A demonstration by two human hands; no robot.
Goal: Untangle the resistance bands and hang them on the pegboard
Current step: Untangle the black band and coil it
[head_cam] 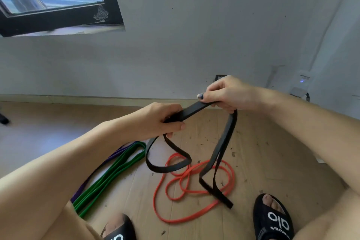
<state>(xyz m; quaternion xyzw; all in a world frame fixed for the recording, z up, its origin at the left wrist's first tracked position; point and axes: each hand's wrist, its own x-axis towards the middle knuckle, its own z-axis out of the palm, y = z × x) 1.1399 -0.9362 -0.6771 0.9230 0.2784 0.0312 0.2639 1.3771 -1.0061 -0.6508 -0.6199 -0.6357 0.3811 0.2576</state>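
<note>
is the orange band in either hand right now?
No. The orange band lies coiled on the floor, while the left hand and right hand both grip the black band.

Black band (194, 108) held up, loops dangling over tangled orange band (194, 191); green (116, 167) and purple (93, 173) bands lie alongside

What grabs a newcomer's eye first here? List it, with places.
At centre, the left hand and right hand grip a wide flat black rubber band, its loops drooping toward the floor. Below it, a thin orange rubber band lies coiled on the wooden floor; a flat green rubber band lies to its left.
</note>
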